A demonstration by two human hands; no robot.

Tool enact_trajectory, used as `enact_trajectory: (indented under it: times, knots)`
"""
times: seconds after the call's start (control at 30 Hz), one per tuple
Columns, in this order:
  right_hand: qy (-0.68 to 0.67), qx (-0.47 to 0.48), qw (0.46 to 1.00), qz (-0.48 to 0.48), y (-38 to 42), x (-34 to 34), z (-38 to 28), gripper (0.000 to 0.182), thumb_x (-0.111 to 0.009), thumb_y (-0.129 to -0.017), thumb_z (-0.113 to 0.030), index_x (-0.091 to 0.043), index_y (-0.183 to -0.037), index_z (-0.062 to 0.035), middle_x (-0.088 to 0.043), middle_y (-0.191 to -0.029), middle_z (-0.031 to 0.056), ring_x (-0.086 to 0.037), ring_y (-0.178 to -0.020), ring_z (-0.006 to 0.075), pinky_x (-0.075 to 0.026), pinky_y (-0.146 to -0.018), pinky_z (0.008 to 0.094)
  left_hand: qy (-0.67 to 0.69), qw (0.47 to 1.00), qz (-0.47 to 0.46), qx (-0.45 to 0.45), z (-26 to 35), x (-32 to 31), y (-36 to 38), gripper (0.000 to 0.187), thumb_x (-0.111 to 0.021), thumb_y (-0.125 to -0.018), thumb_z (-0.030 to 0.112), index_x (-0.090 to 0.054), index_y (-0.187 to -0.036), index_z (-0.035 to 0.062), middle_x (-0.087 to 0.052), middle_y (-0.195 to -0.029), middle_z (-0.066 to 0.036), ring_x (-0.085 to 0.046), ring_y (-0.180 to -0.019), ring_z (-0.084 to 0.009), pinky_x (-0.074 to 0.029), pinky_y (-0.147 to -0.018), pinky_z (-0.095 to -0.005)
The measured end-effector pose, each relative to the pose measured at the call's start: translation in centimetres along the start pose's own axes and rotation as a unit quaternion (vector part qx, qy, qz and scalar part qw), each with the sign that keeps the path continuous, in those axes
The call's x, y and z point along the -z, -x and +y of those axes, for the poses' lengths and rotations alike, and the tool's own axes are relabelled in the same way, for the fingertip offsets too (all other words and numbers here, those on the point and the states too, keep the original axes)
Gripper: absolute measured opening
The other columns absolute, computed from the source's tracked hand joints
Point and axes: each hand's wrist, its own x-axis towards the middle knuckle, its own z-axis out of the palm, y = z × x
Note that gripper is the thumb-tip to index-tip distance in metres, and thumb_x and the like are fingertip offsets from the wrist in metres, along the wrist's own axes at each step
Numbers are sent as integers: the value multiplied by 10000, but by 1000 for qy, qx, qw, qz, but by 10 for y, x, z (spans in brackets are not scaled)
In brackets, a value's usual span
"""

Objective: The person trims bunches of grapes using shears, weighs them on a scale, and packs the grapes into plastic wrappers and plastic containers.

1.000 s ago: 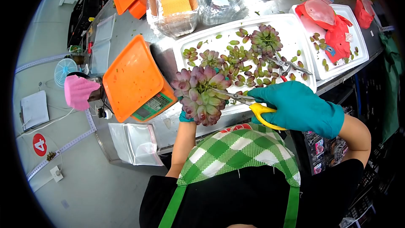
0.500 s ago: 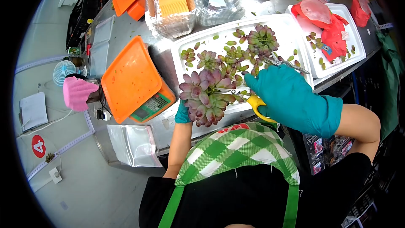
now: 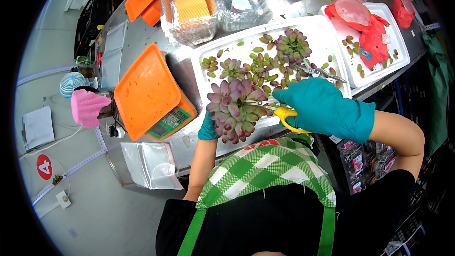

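Purple-and-green, the big fleshy succulent rosette (image 3: 234,111) sits near the middle of the frame, over the lower-left edge of a long white plastic tray (image 3: 327,41). Metal blades of yellow-handled scissors (image 3: 286,114) reach among its leaves from the right. Inside the tray, loose oval green-and-purple leaves (image 3: 274,83) lie scattered beyond the rosette, with another purplish rosette (image 3: 292,45) toward the tray's far side and a silver metal tool (image 3: 326,73) beside it, partly covered by the right hand. At upper right, crumpled red plastic bags (image 3: 374,41) lie in a smaller white tray (image 3: 399,47); left of centre stands a scale with an orange rectangular pan (image 3: 148,92), and above it are clear plastic boxes (image 3: 189,31). The left hand (image 3: 207,128), in a teal glove, holds the rosette from below at its left side, its fingers hidden by the leaves. The teal-gloved right hand (image 3: 315,106) is curled around the scissor handles; how far the blades are parted, I cannot tell.
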Motion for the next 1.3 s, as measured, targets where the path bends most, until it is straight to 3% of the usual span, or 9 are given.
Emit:
enact_trajectory:
  times: [0.23, 0.33, 0.43, 0.47, 0.57, 0.83, 1.03, 1.13, 1.3]
  knots:
    - [9, -6, 1000, 22, -1, -7, 5, 407, -656, -662, -214, -569, -1044, -104, -603, -749, 91, -597, -640, 261, -464, -559, 371, -55, 998, -3, -20, 1, -3, 0, 306, -354, -851, 420, -444, -799, 133, -429, -848, -35, -368, -771, -217, -332, -757, -397]
    - [-63, 17, 987, 150, 2, -22, 15, 224, -606, -711, -248, -583, -861, -83, -575, -649, 116, -568, -564, 302, -434, -504, 403, -80, 996, -4, -27, -1, -3, 0, 307, -353, -851, 420, -444, -796, 132, -429, -846, -36, -368, -768, -217, -332, -756, -396]
    - [-85, -47, 982, 161, 10, -16, 16, 244, -598, -731, -279, -586, -884, -89, -588, -675, 113, -576, -587, 296, -440, -521, 401, -102, 994, -3, -34, -3, -8, -7, 309, -353, -852, 421, -444, -792, 132, -429, -844, -36, -367, -764, -217, -333, -755, -395]
    - [-101, -83, 985, 111, 12, -8, 13, 279, -578, -756, -310, -585, -918, -83, -600, -726, 128, -585, -643, 298, -451, -564, 399, -109, 993, -3, -36, -3, -8, -6, 310, -352, -852, 421, -444, -791, 131, -429, -843, -36, -367, -763, -217, -333, -754, -395]
    - [-175, -56, 983, 13, 14, -10, 12, 419, -592, -767, -357, -542, -1074, -76, -608, -820, 142, -592, -692, 299, -462, -615, 357, -94, 995, -7, -34, -6, -10, -3, 306, -355, -852, 419, -442, -797, 131, -429, -848, -36, -367, -767, -217, -333, -757, -394]
    - [-212, -76, 970, -97, 12, 0, 4, 490, -564, -772, -433, -525, -1112, -81, -603, -876, 155, -590, -778, 299, -462, -678, 363, -47, 999, -12, -19, -8, -10, -1, 294, -365, -848, 412, -434, -821, 128, -427, -867, -37, -370, -784, -216, -333, -766, -390]
    - [-176, -70, 981, -37, 12, -14, 5, 459, -585, -762, -389, -534, -1111, -96, -608, -832, 123, -592, -729, 268, -461, -619, 341, -10, 1000, -15, -6, -10, -11, -1, 286, -373, -846, 408, -429, -839, 127, -426, -882, -38, -372, -796, -215, -332, -773, -388]
    - [-135, -49, 983, 111, 15, -37, 2, 436, -611, -744, -333, -535, -1111, -108, -589, -756, 101, -580, -657, 252, -446, -547, 349, 10, 1000, -17, 0, -11, -13, -1, 284, -377, -845, 405, -426, -848, 126, -425, -889, -39, -373, -802, -215, -332, -777, -386]
    - [-27, -12, 987, 155, 13, -39, 2, 433, -618, -726, -265, -520, -1121, -114, -543, -687, 75, -553, -580, 241, -415, -479, 364, 42, 999, -23, 9, -12, -16, -2, 280, -383, -843, 401, -421, -863, 124, -424, -901, -40, -374, -813, -214, -332, -783, -384]
